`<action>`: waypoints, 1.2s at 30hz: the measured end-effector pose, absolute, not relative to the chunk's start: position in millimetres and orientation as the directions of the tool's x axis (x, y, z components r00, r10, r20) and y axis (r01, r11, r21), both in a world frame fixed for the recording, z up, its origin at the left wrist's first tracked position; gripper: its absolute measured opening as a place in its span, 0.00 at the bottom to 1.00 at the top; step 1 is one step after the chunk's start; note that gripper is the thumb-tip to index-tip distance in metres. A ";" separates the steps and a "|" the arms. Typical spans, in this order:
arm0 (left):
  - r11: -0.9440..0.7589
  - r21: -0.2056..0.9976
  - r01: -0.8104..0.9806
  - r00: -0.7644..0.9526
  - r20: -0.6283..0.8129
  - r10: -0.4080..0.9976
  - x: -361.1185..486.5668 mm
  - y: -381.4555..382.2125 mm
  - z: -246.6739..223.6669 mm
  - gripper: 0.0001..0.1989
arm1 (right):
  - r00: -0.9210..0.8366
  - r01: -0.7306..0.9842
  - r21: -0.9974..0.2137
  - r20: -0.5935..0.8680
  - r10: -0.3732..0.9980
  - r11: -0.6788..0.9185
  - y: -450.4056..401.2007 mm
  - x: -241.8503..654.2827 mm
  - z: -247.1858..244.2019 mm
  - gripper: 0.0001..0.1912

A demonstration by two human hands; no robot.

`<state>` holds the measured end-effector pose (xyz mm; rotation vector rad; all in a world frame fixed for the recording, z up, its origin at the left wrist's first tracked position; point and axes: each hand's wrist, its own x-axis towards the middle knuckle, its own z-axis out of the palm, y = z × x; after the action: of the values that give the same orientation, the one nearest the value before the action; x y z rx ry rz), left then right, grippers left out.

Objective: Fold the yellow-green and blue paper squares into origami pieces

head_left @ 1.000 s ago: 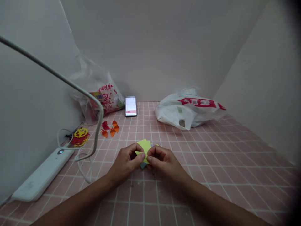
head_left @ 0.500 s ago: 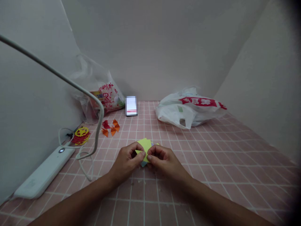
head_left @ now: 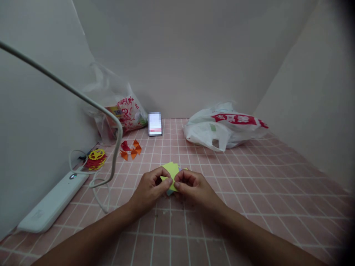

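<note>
Far-left bag (head_left: 129,117) holds a packet (head_left: 114,111), far-right bag (head_left: 227,127) hides its contents, left hand (head_left: 151,187) and right hand (head_left: 193,184) still pinch paper (head_left: 171,170)

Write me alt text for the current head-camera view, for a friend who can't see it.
Yellow paper sits in the grip of a person's left hand and right hand, over a pink tabletop with white grid lines. Beyond are small orange and red pieces, a lit phone and two plastic bags, with a white device at the left.
</note>
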<state>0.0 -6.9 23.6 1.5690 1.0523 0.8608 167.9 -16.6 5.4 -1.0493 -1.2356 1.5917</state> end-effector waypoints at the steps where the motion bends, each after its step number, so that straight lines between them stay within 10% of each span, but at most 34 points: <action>1: -0.096 0.975 0.199 0.364 0.018 0.931 0.1 -7.1 23.7 0.07 | -0.298 -0.124 -0.979 -0.118 0.947 -0.161 -16.5 168.1 5.6 0.10; 36: -0.172 0.948 0.269 0.422 0.044 0.906 -2.6 -7.3 25.0 0.12 | -0.302 0.011 -0.998 -0.060 0.951 -0.060 -19.8 170.2 9.5 0.12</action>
<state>-2.6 -7.3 25.0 1.6832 1.0355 0.8025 170.2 -19.8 9.5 -1.0942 -1.4041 1.4792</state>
